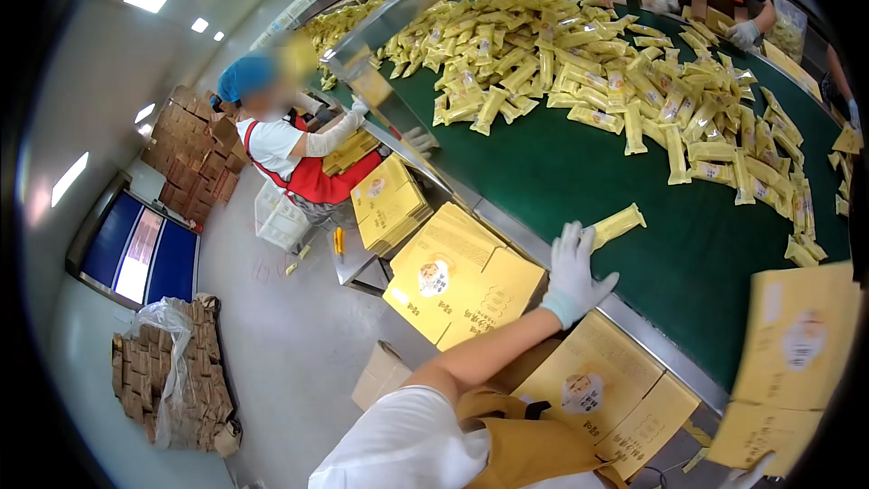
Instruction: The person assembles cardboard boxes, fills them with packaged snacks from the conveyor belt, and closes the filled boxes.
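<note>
My left hand [579,276], in a white glove, is open with its fingers spread at the near edge of the green conveyor belt [534,172]. A single yellow wrapped snack bar [618,228] lies at its fingertips; I cannot tell whether they touch. At the bottom right, my right hand [749,473], also gloved and mostly out of view, grips the lower edge of a yellow printed carton [801,344] tilted upright beside the belt. Stacks of flat yellow cartons [466,276] and more flat cartons [606,389] lie under and beside my left forearm.
A large heap of wrapped bars [543,63] covers the far belt. A co-worker in a red apron [312,167] stands up the line; others work across the belt. A white crate [279,217], an orange-handled tool [339,241] and a brown carton pile [172,380] are to the left.
</note>
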Demonstrator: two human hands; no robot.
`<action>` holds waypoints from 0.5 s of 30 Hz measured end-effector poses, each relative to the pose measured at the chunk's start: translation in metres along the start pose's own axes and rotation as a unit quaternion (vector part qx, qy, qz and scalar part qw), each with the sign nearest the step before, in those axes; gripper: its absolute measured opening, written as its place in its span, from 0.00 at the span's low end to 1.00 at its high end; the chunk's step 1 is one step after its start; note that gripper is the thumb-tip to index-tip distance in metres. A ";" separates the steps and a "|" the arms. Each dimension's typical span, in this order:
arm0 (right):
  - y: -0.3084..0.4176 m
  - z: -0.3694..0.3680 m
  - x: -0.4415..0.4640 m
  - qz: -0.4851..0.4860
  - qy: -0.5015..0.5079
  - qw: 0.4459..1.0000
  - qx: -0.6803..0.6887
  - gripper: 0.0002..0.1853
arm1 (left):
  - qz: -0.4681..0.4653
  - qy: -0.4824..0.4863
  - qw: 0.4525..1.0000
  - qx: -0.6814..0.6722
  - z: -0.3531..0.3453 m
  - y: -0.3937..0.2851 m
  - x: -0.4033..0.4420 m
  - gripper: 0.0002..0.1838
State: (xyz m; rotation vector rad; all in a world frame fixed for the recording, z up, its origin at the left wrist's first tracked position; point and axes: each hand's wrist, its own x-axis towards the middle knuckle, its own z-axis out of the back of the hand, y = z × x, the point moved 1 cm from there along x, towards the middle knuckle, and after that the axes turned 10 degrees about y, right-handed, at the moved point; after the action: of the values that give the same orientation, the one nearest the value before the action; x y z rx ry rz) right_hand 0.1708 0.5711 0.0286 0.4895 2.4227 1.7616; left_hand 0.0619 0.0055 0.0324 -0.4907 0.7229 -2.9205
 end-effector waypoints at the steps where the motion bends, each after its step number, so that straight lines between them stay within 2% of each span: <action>1: -0.001 0.014 0.026 0.049 -0.022 0.998 0.025 0.33 | 0.060 0.052 0.995 0.052 -0.005 0.007 0.013 0.56; 2: 0.001 0.026 0.050 0.096 -0.041 0.993 0.051 0.30 | 0.095 0.091 0.988 0.075 -0.005 0.009 0.026 0.58; 4: -0.006 0.051 0.093 0.198 -0.148 0.967 -0.068 0.28 | 0.135 0.149 0.974 0.106 -0.007 0.011 0.047 0.60; 5: -0.015 0.070 0.115 0.202 -0.190 0.956 -0.094 0.28 | 0.140 0.167 0.969 0.114 -0.010 0.011 0.058 0.61; 9: -0.081 0.184 0.229 0.083 -0.228 0.962 -0.127 0.28 | 0.133 0.197 0.963 0.124 -0.014 0.002 0.095 0.63; 11: -0.127 0.238 0.303 0.009 -0.196 0.971 -0.134 0.29 | 0.122 0.165 0.974 0.098 -0.019 0.004 0.114 0.61; 13: -0.193 0.297 0.393 -0.054 -0.106 0.982 -0.149 0.29 | 0.117 0.131 0.982 0.066 -0.032 0.013 0.129 0.60; 14: -0.175 0.219 0.398 -0.084 -0.139 0.985 -0.066 0.29 | 0.108 0.111 0.986 0.068 -0.035 0.017 0.137 0.56; 15: -0.140 0.099 0.392 -0.108 -0.178 0.978 0.018 0.29 | 0.105 0.096 0.989 0.050 -0.041 0.024 0.146 0.55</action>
State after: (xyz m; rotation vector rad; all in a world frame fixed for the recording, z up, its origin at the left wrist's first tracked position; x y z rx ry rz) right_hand -0.1985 0.7472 -0.0954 0.4776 2.1686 1.4072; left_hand -0.0888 -0.0216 0.0281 -0.1151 0.6042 -2.8108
